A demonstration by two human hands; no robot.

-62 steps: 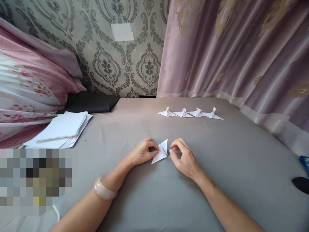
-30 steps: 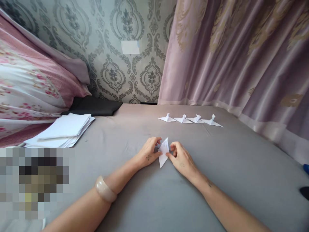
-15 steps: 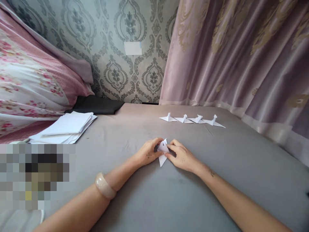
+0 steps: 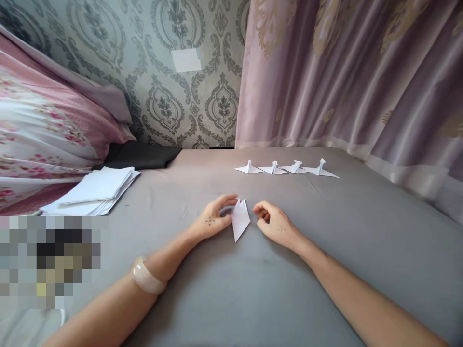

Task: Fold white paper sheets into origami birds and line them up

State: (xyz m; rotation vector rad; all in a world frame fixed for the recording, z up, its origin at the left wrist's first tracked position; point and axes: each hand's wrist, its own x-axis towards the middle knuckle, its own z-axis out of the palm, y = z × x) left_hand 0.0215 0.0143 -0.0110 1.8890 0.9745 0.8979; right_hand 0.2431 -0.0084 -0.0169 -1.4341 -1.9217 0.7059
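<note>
Between my hands is a small piece of folded white paper, pointed at its lower end and with short tips at the top. My left hand holds it by the left edge, the thumb in front and the fingers reaching toward the top. To the right of the paper, my right hand is off it, with curled fingers, the thumb slightly apart and nothing between them. Farther back, several folded white paper birds stand in a row, their wings touching or overlapping.
A stack of white paper sheets lies at the left, in front of a black folded item. Grey cloth covers the work surface. A pink curtain hangs at the right. The lower left corner is pixelated.
Half a second ago both hands gripped the folded paper. My right hand has since let go and moved right, while my left hand keeps the paper, now turned slightly. The view has also shifted.
</note>
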